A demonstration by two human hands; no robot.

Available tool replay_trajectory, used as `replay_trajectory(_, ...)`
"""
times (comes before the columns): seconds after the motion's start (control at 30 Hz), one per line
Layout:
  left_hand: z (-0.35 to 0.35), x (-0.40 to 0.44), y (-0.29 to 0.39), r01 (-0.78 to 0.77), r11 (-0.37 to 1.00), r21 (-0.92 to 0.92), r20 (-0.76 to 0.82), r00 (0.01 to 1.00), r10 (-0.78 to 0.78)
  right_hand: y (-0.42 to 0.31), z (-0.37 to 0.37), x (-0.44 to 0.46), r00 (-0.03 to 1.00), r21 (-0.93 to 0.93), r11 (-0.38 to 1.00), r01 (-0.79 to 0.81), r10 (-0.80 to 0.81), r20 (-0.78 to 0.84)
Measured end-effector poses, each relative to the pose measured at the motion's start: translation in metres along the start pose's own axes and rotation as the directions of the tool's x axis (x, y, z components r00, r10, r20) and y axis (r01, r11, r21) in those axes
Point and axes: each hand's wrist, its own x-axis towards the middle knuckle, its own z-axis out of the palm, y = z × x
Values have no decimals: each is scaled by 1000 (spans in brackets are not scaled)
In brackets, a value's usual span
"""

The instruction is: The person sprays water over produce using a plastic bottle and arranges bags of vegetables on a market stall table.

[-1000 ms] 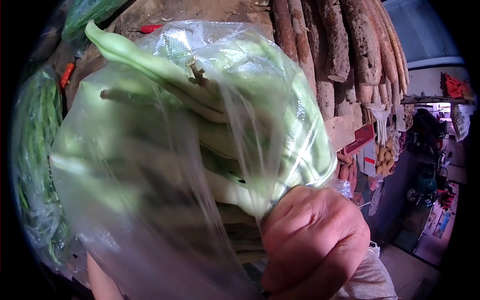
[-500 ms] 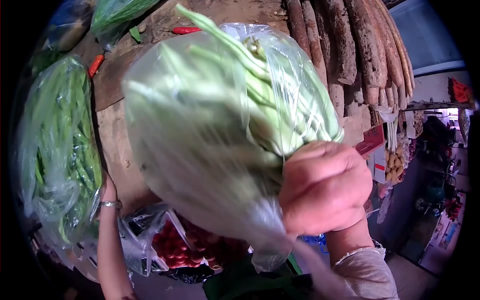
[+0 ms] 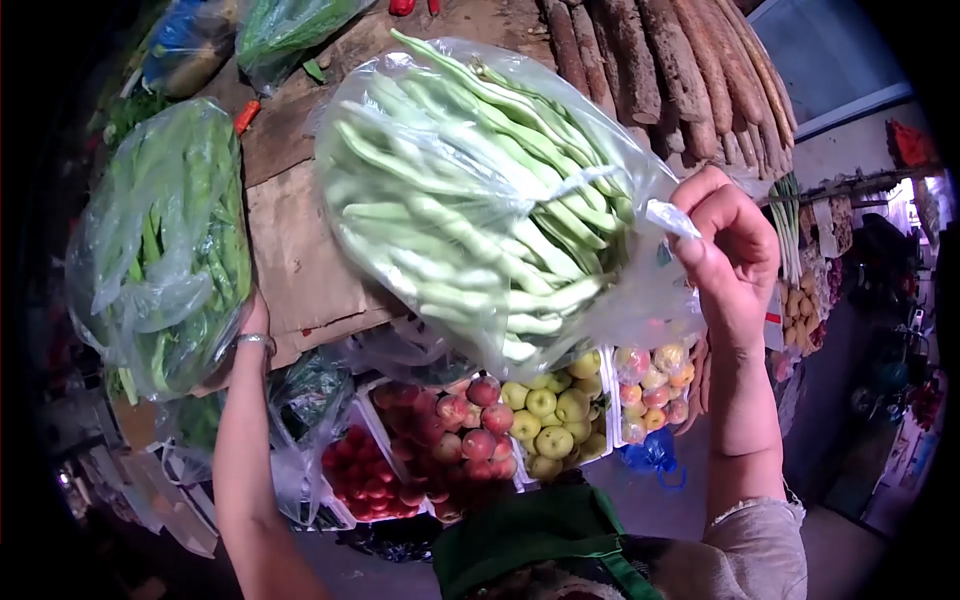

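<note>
Right hand (image 3: pixel 738 245) pinches a twist of a clear bag (image 3: pixel 630 310) between thumb and fingers; with so slight a hold, the desk (image 3: pixel 275 155) probably bears most of the weight, though whether the bag is partly lifted cannot be told. Long green beans (image 3: pixel 500 205) fill the bag, lying mostly side by side, a way of packing that suits their shape. The bag lies over the near part of the desk, beside a bare stretch of cardboard (image 3: pixel 295 240), perhaps laid to protect the surface.

Left hand (image 3: pixel 257 315) is at the edge of a bag of greens (image 3: pixel 165 250), partly hidden by it, so its grip cannot be told; it may be steadying that bag or leaning on the desk. Brown roots (image 3: pixel 690 80) lie in a row beyond, while white dividers seem to keep the red fruit (image 3: pixel 475 430) and green fruit (image 3: pixel 550 420) apart.
</note>
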Motion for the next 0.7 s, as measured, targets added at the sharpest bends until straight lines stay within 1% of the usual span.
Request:
replay_trajectory(0.07, 6, 4, 0, -16, 994, -106, -48, 999, 11, 8, -14, -17, 999, -133, 990, -37, 34, -21)
replay_trajectory(0.1, 7, 2, 2, -30, 995, -90, -86, 996, 23, 13, -21, -22, 999, -204, 978, -42, 41, -11)
replay_trajectory(0.13, 5, 2, 2, -33, 995, -89, -89, 996, 25, 18, -28, -26, 999, -276, 960, -48, 50, -1)
replay_trajectory(0.17, 3, 2, 5, -39, 999, -15, -30, 999, 39, 24, -33, -29, 986, -280, 946, -163, 149, -70)
replay_trajectory(0.2, 3, 1, 8, -48, 999, 22, 1, 999, 48, 31, -39, -31, 959, -276, 921, -276, 246, -141)
replay_trajectory(0.23, 2, 0, 12, -59, 997, 58, 31, 998, 57, 43, -44, -32, 950, -296, 909, -293, 241, -199)
replay_trajectory(0.27, 7, -2, 14, -20, 999, -41, -64, 998, 17, 55, -52, -31, 934, -238, 918, -319, 261, -244)
replay_trajectory(0.3, 9, 1, 14, -6, 996, -93, -111, 994, -5, 71, -58, -32, 877, -15, 928, -373, 347, -331)
replay_trajectory(0.33, 13, 4, 12, 4, 989, -145, -158, 987, -27, 89, -61, -36, 808, 211, 896, -390, 443, -388)
replay_trajectory(0.37, 16, 10, 0, -10, 995, -95, -91, 996, 1, 109, -63, -42, 852, 57, 920, -388, 382, -358)
replay_trajectory(0.4, 14, 12, -2, -27, 999, -42, -21, 999, 26, 115, -59, -43, 890, -96, 923, -372, 326, -317)
replay_trajectory(0.43, 16, 11, -3, -49, 998, -34, -60, 997, 47, 102, -45, -41, 881, -212, 878, -430, 356, -313)
replay_trajectory(0.47, 16, 12, -5, -51, 998, -25, -57, 997, 49, 123, -54, -42, 978, -605, 773, -191, 97, -185)
replay_trajectory(0.53, 14, 16, -6, 15, 994, -107, 58, 998, -9, 137, -42, -31, 994, -703, 710, 35, -100, -52)
replay_trajectory(0.57, 11, 18, -6, 17, 995, -99, 54, 998, -12, 142, -39, -23, 994, -696, 717, 35, -100, -53)
replay_trajectory(0.63, 6, 18, -1, -11, 1000, -7, 77, 997, 12, 146, -37, -8, 969, -780, 585, 225, -215, 118)
replay_trajectory(0.67, 5, 18, 2, -9, 1000, -1, 72, 997, 9, 145, -34, -7, 969, -775, 590, 227, -218, 118)
replay_trajectory(0.7, 4, 18, 5, -5, 998, 70, 94, 996, -2, 142, -31, -7, 981, -773, 613, 166, -180, 68)
